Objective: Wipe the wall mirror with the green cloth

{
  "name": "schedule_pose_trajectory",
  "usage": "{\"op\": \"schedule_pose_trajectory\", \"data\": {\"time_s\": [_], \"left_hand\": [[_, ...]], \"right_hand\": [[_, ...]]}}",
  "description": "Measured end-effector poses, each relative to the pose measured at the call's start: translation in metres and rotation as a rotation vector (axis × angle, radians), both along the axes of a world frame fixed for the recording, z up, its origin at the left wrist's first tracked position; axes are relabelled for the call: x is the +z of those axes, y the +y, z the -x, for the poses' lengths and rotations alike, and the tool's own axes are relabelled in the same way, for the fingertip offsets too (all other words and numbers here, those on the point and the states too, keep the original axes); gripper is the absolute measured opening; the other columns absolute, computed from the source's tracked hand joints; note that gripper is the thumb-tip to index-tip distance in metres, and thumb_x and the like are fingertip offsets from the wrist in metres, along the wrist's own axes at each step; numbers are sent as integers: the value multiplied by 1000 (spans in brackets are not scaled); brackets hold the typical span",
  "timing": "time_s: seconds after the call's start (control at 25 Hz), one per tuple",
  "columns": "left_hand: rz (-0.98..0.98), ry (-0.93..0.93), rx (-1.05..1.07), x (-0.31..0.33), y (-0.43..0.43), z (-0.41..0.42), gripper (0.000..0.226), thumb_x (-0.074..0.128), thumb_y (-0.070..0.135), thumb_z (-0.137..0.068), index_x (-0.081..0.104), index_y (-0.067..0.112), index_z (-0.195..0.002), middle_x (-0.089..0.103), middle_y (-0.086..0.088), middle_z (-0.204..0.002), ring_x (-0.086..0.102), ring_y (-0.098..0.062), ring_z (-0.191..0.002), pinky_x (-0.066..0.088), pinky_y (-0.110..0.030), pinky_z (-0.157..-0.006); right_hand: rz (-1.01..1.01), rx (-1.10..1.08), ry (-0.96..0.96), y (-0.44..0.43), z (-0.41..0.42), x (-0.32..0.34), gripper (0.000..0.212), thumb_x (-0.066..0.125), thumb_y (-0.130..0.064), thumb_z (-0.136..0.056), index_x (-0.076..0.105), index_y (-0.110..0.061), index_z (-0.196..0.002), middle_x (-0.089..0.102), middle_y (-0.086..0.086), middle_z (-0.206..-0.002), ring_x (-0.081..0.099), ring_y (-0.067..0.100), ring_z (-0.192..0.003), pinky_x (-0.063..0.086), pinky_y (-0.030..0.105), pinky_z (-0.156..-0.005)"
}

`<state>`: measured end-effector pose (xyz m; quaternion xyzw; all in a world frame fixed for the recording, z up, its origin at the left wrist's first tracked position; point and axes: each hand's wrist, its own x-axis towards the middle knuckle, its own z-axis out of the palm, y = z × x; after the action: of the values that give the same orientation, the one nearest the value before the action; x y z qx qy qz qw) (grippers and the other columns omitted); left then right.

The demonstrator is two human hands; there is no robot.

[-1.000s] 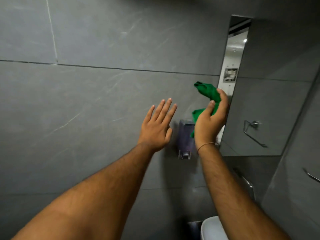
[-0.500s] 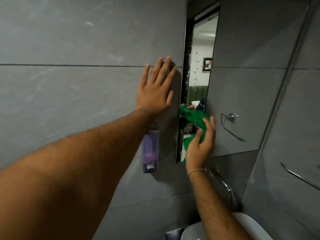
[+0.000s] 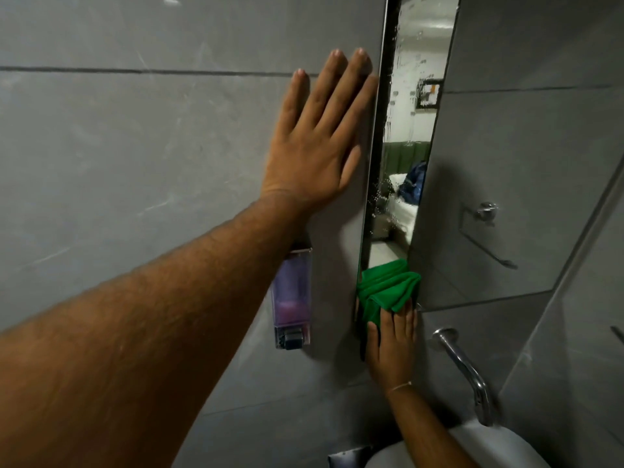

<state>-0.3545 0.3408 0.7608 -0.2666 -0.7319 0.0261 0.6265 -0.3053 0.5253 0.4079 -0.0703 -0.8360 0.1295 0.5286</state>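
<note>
The wall mirror (image 3: pixel 489 146) hangs on the grey tiled wall, seen at a steep angle, with water drops along its left strip. A bunched green cloth (image 3: pixel 385 288) is pressed against the mirror's bottom left corner. My right hand (image 3: pixel 391 346) lies flat on the cloth from below, its fingers holding it to the glass. Flat on the tiles just left of the mirror's edge rests my left hand (image 3: pixel 317 136), fingers spread, holding nothing.
A clear soap dispenser (image 3: pixel 292 298) with purple liquid is fixed to the wall below my left hand. A chrome tap (image 3: pixel 466 369) juts out over a white basin (image 3: pixel 499 447) at the bottom right. A chrome towel holder (image 3: pixel 486 212) appears reflected in the mirror.
My right hand has slid the green cloth down to the mirror's bottom left corner. The left hand moved up and now rests flat on the wall. The view came closer.
</note>
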Motion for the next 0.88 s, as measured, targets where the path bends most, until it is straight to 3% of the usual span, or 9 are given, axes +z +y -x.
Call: {"op": "schedule_pose_trajectory", "data": {"time_s": [0.08, 0.2, 0.32, 0.44, 0.56, 0.68, 0.88], "left_hand": [[7, -8, -4, -1, 1, 1, 77, 42, 46, -110, 25, 17, -180, 23, -14, -187, 21, -37, -173, 16, -65, -138], [15, -21, -11, -1, -1, 1, 78, 41, 47, -111, 22, 17, -180, 19, -13, -188, 18, -37, -174, 16, -65, -138], [24, -8, -10, -1, 1, -1, 80, 42, 46, -109, 21, 17, -181, 17, -13, -188, 16, -36, -174, 14, -64, -139], [18, -15, -30, -2, -1, 0, 78, 39, 44, -111, 19, 14, -181, 16, -13, -188, 15, -35, -174, 12, -62, -140], [-16, 2, -4, -4, 1, 1, 76, 38, 39, -114, 17, 6, -180, 13, -16, -188, 13, -33, -175, 6, -54, -140], [-27, -4, 15, -5, 3, 2, 78, 38, 39, -114, 13, 4, -179, 8, -17, -189, 9, -33, -175, 1, -53, -140], [11, -25, 1, -3, 0, 2, 82, 37, 45, -111, 9, 11, -181, 4, -16, -189, 6, -34, -175, -4, -53, -140]], "right_hand": [[-20, -50, 23, -5, 10, 1, 54, 19, -48, -116, 49, -8, -137, 57, 30, -145, 34, 43, -147, 1, 38, -136], [-48, -32, 152, -8, 25, 42, 51, 23, -46, -115, 43, -13, -149, 47, 24, -155, 21, 33, -162, 2, 41, -138], [-56, -13, 296, -7, 35, 129, 57, 28, -44, -113, 20, -29, -168, 32, 9, -170, 12, 24, -167, 6, 41, -137], [-143, -35, 352, -4, 40, 239, 58, 25, -43, -114, 9, -32, -168, 29, 8, -174, 17, 25, -167, 7, 40, -136], [-221, -46, 403, -2, 42, 340, 56, 20, -42, -114, 22, -24, -167, 32, 10, -174, 26, 28, -164, 14, 43, -136], [-255, -65, 470, -3, 40, 416, 54, 27, -39, -114, 34, -17, -164, 36, 14, -172, 32, 31, -162, 26, 51, -133], [-212, -55, 511, -14, 39, 515, 56, 29, -35, -112, 38, -14, -163, 37, 15, -171, 31, 32, -162, 22, 51, -134]]}}
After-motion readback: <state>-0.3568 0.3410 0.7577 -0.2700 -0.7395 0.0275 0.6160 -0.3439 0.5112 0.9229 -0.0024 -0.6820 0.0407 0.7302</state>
